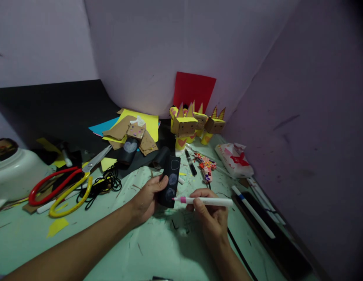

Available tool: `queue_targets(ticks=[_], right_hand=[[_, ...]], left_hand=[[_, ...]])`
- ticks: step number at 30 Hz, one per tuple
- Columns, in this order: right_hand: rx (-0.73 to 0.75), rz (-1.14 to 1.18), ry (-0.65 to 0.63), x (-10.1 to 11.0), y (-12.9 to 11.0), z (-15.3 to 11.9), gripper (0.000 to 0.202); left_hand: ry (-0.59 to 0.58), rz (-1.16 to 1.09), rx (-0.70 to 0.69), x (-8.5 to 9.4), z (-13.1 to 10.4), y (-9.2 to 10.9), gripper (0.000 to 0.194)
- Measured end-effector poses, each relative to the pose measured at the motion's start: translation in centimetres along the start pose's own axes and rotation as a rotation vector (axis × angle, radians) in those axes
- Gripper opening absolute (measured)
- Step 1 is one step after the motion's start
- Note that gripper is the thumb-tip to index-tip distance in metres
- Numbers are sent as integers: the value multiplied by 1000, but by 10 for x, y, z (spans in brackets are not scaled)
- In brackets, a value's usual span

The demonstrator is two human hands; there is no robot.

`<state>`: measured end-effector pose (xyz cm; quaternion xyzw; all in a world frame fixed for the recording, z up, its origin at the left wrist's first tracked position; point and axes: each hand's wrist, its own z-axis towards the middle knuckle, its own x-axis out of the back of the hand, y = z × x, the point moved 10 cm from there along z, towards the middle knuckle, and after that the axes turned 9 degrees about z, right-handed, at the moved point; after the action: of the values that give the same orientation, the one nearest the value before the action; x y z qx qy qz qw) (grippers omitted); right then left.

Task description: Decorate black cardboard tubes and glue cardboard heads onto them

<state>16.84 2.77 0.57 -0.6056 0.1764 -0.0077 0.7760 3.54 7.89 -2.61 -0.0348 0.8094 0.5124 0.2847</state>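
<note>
Far left: white rounded object, cut off by frame edge | Centre: left hand, most fingers hidden behind black tube | Bottom centre: dark object, cropped, too slight to identify

A red sheet leans against a pale lilac back wall, which has a faint vertical crease directly above that sheet. To the right of the sheet, a slanting edge marks the join with the right wall, whose surface carries dark scuffs and smudges. Well left of the sheet, another edge divides the back wall from a paler left wall, with black sheeting across its lower part. In front of the sheet spreads a pale green work surface, wrinkled and stained. The light is dim, with soft shadows.
</note>
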Motion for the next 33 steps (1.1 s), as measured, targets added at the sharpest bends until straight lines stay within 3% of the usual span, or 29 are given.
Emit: queue_targets(ticks=[4,9,33], right_hand=[[61,38,38,2,-7,0,23],[93,-104,-23,-4,-6,-2,23],[145,-137,-64,-9,-14,-3,20]], left_hand=[[13,-20,3,1,1,-1,14],[25,6,-2,1,0,0,15],[-10,22,-18,-2,-1,2,26]])
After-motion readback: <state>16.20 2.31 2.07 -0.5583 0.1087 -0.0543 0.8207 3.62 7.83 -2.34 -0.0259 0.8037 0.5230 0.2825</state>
